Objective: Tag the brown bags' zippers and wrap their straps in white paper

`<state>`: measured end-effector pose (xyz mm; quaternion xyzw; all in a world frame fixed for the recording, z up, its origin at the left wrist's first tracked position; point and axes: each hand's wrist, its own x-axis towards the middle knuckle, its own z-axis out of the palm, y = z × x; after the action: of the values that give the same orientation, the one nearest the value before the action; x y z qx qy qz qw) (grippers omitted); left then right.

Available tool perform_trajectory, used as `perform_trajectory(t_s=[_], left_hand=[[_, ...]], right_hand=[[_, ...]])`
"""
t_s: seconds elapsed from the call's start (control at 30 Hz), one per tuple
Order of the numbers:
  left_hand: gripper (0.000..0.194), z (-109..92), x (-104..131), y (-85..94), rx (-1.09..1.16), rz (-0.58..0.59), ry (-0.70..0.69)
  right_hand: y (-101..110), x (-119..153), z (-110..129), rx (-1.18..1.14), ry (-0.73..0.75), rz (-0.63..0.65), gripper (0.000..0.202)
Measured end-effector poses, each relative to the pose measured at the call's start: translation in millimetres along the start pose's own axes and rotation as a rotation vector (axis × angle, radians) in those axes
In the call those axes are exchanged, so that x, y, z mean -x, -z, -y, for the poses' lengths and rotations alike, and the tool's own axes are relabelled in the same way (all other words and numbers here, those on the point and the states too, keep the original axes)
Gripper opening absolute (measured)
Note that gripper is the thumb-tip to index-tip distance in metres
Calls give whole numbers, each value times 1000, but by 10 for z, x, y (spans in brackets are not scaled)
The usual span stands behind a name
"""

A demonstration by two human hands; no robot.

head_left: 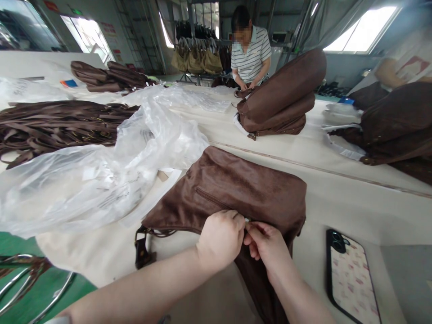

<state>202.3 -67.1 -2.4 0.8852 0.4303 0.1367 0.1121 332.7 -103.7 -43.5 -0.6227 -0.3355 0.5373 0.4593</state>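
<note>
A brown leather handbag (256,182) lies on the cream-covered table in front of me, its strap running down toward me on the right. A zipper (212,198) crosses its upper face at a slant. My left hand (222,238) is closed over the bag at the zipper's lower right end; its fingertips are hidden. Close against it, my right hand (268,247) pinches with thumb and forefinger. A small shiny piece (247,220) shows between the two hands, too small to name surely. A strap end with a buckle (141,247) hangs at the bag's left corner.
Crumpled clear plastic (135,157) spreads at left, beside a pile of brown straps (64,126). A phone (353,274) lies at right. More brown bags (280,99) stand across the table, where a co-worker (251,54) handles something. A metal-framed stool (30,279) is at lower left.
</note>
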Motion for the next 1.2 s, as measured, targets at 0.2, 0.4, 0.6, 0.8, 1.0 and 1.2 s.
perform_trajectory(t_s=[0.2, 0.4, 0.6, 0.8, 1.0, 1.2], left_hand=[[19, -93, 79, -6, -195, 116, -103], [25, -179, 162, -45, -303, 149, -214], [23, -85, 100, -23, -46, 91, -70], [40, 140, -67, -77, 539, 171, 261], [33, 173, -100, -113, 690, 240, 196], [36, 358, -178, -214, 917, 433, 301]], right_hand=[[29, 3, 5, -38, -3, 15, 25], [55, 20, 15, -135, -7, 58, 38], [13, 6, 30, -15, -4, -25, 39], [16, 3, -13, 48, 28, -23, 36], [33, -11, 19, 440, 185, -14, 33], [63, 184, 221, 758, 343, -160, 23]])
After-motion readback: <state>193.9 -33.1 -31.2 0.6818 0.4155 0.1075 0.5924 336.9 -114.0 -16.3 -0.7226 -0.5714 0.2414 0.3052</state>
